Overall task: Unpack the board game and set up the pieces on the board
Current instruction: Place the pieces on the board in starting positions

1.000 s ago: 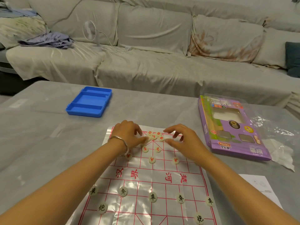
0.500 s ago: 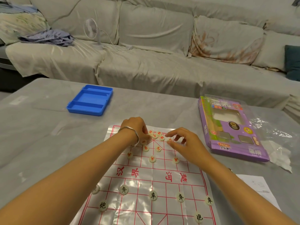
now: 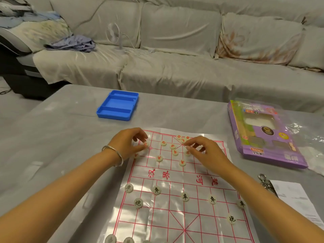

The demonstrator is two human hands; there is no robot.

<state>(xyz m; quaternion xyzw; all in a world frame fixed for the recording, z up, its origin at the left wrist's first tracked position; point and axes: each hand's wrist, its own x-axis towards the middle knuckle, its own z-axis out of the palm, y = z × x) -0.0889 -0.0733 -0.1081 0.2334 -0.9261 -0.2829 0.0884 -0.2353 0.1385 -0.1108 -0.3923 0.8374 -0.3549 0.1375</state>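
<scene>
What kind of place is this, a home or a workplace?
Most likely a home living room. A long cloth-covered sofa runs behind the table, a small fan and crumpled clothes sit on it, and a Chinese chess board lies on the table.

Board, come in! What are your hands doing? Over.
Left hand pinches a red piece at the board's far left. Right hand pinching by the red pile, hold unclear. Nothing in the way.
</scene>
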